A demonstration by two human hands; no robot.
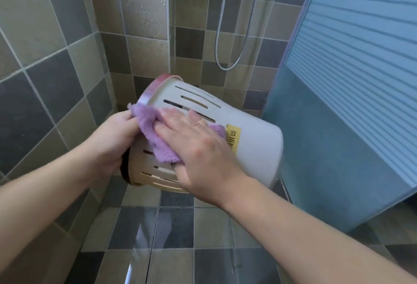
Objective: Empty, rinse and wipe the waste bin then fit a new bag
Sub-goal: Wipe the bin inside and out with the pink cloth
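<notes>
Plastic, pale and thin, makes up the bin [252, 139], the biggest thing the hands deal with. It is held up in the air on its side, over the tiled floor [176, 234] of a shower corner. Its pink rim [149, 94] points up and to the left, and its closed bottom points right, toward the blue glass door [352, 108]. It looks light, since one hand can hold it up. It looks stiff too, but the long slots in its wall may let it bend a little if squeezed hard. If it is wet it could be slippery. The rim looks like the best place to hold it, as it is thicker there.

The left hand [112, 141] holds the bin at the rim, with its fingers curled around the edge. The right hand [194, 146] is spread flat, with straight fingers pressing the cloth [153, 128] on the side of the bin.

The cloth is purple, soft and fluffy. It will bunch up and slide easily, so a flat hand keeps it in place.

A yellow sticker [233, 136] sits on the bin, just beside the cloth.

Count: one bin, one cloth, one sticker, two hands, one shower hose [220, 35] on the wall. No new bag can be seen.
</notes>
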